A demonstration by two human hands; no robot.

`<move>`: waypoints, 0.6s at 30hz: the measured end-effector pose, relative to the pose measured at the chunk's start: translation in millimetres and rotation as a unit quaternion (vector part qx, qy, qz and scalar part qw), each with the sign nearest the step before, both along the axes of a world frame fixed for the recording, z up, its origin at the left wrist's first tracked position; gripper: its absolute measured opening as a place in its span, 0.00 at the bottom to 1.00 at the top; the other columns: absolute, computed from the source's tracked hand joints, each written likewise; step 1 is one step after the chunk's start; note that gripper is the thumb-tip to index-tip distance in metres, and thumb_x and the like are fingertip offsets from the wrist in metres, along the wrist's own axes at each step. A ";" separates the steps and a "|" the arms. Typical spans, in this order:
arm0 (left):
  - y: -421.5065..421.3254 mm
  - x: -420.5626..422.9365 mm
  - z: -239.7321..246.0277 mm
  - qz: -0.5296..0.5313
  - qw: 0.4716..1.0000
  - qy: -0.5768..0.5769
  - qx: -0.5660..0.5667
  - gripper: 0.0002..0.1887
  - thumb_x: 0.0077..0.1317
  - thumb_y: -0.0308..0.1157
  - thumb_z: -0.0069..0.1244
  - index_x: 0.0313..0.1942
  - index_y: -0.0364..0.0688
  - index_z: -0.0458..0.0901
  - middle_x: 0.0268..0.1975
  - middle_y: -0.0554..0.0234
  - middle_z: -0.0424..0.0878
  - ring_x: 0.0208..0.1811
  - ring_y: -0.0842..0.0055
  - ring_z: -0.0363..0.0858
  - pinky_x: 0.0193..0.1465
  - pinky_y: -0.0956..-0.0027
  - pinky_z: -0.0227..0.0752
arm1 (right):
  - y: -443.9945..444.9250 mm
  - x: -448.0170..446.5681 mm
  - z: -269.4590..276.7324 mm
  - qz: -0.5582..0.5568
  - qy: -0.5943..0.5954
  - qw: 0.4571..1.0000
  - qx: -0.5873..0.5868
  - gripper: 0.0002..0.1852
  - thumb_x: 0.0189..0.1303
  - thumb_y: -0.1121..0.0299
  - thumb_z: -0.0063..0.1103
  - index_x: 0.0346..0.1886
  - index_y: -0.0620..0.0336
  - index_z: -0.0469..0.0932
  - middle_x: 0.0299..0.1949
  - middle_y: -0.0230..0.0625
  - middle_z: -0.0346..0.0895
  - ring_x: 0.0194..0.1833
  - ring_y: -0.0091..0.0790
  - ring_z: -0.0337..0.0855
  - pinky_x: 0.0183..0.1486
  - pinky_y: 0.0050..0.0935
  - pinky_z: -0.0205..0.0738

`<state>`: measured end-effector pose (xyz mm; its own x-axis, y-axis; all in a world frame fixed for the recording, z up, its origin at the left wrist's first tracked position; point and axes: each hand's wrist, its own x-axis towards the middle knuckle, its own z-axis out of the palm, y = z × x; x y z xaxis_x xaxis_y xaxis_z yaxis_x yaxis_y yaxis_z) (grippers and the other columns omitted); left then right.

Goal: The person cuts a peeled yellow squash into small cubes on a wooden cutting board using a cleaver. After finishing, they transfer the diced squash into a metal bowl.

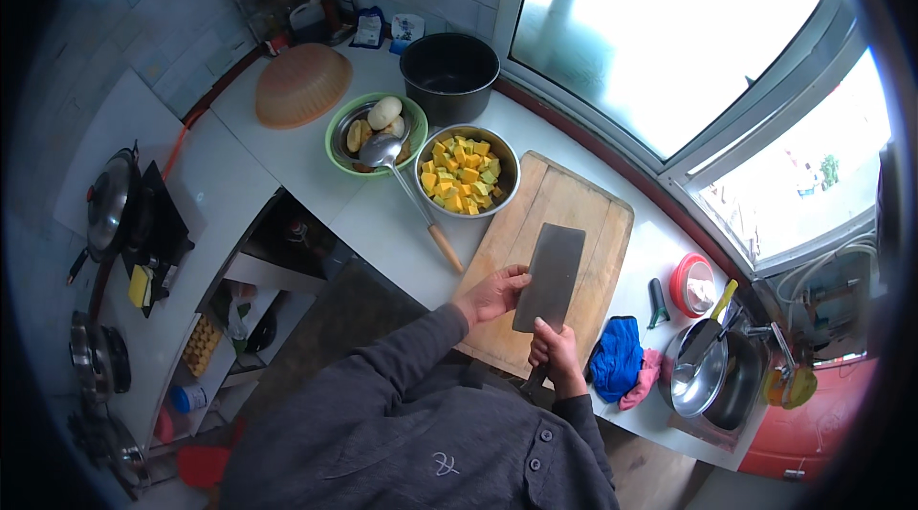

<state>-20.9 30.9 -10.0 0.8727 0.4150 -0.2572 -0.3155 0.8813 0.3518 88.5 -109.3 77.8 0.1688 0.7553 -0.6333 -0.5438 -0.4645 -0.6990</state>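
Observation:
In my right hand is the handle of a Chinese cleaver, its broad grey blade raised over a wooden cutting board and pointing away from me. My left hand is at the blade's left edge, fingers bent and fingertips at the metal; whether they press on it is hard to tell. Beyond the board's far left corner stands a steel bowl of orange-yellow cubes with green skin, probably pumpkin. A ladle with a wooden handle rests across a green basin holding pale peeled pieces.
Behind the bowls stand a black pot and an upturned plastic basket. Right of the board lie a peeler, a blue cloth and a red bowl. A steel basin sits at the sink.

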 end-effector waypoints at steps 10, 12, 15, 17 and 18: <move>138.5 -14.3 18.7 0.247 0.522 0.476 0.663 0.20 0.53 0.32 0.59 0.46 0.38 0.73 0.43 0.54 0.77 0.47 0.67 0.77 0.45 0.68 0.73 | -5.8 21.5 -13.5 -0.055 -0.051 0.997 -0.028 0.17 0.64 0.64 0.53 0.20 0.52 0.62 0.12 0.23 0.54 0.11 0.21 0.57 0.14 0.25 0.60; 142.8 -23.8 22.9 0.107 0.494 0.503 0.701 0.22 0.49 0.34 0.61 0.43 0.38 0.74 0.42 0.52 0.76 0.47 0.63 0.75 0.46 0.66 0.73 | -14.4 20.6 -18.6 -0.064 -0.053 0.996 -0.040 0.17 0.64 0.64 0.53 0.19 0.52 0.62 0.13 0.24 0.54 0.12 0.21 0.57 0.15 0.26 0.61; 130.2 -30.8 13.7 -0.008 0.328 0.480 0.813 0.12 0.50 0.32 0.56 0.35 0.40 0.76 0.39 0.54 0.74 0.43 0.61 0.75 0.43 0.63 0.73 | -23.3 14.7 -23.3 -0.068 -0.056 0.995 -0.052 0.18 0.64 0.62 0.54 0.18 0.51 0.62 0.12 0.23 0.54 0.11 0.21 0.56 0.14 0.25 0.61; 135.6 -29.0 -8.5 0.062 0.265 0.473 0.838 0.02 0.52 0.28 0.49 0.27 0.41 0.77 0.35 0.56 0.73 0.39 0.62 0.75 0.39 0.61 0.73 | -29.4 11.6 -26.5 -0.068 -0.040 0.995 -0.057 0.18 0.64 0.63 0.54 0.19 0.52 0.62 0.12 0.24 0.54 0.11 0.22 0.57 0.15 0.26 0.61; 138.8 -26.6 -7.8 0.053 0.271 0.469 0.839 0.02 0.52 0.27 0.48 0.26 0.41 0.77 0.35 0.57 0.73 0.39 0.62 0.75 0.38 0.61 0.73 | -31.9 11.7 -27.0 -0.074 -0.037 0.995 -0.059 0.18 0.64 0.63 0.54 0.19 0.53 0.62 0.12 0.24 0.55 0.12 0.22 0.58 0.15 0.27 0.62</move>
<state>-47.5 169.7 -17.8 0.7099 0.6446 0.2838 0.6140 -0.7638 0.1990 100.2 -141.2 50.8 0.3219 0.6405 -0.6972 -0.5610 -0.4642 -0.6854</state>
